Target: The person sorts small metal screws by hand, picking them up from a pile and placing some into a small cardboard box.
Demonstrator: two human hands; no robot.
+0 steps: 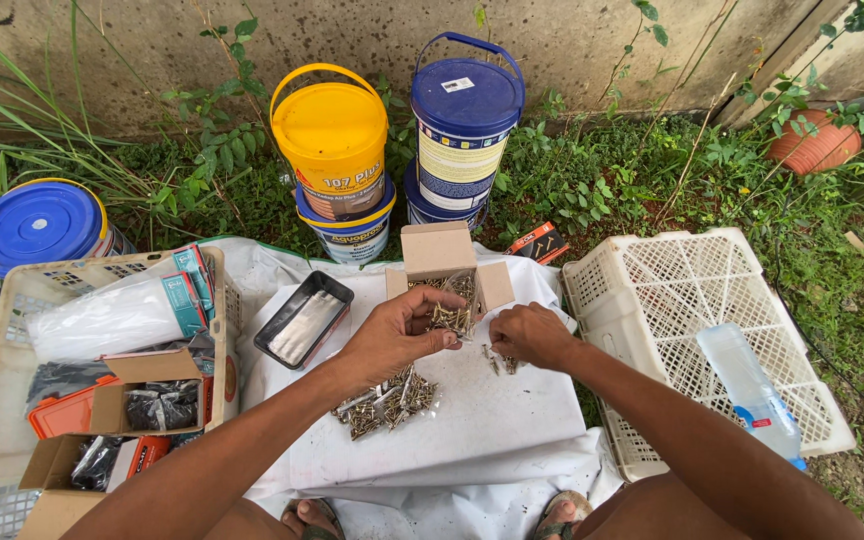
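Screws [449, 318] pinched in left hand [392, 335], by open box [444, 275]; right hand [530, 335] curls over loose ones

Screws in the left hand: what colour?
Brassy gold screws, pinched in the left hand; head view.

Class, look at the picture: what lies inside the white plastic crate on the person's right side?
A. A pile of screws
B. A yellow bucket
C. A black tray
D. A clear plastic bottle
D: a clear plastic bottle lies on its side in the white crate, while the screws sit on the white sheet, near the left hand and right hand.
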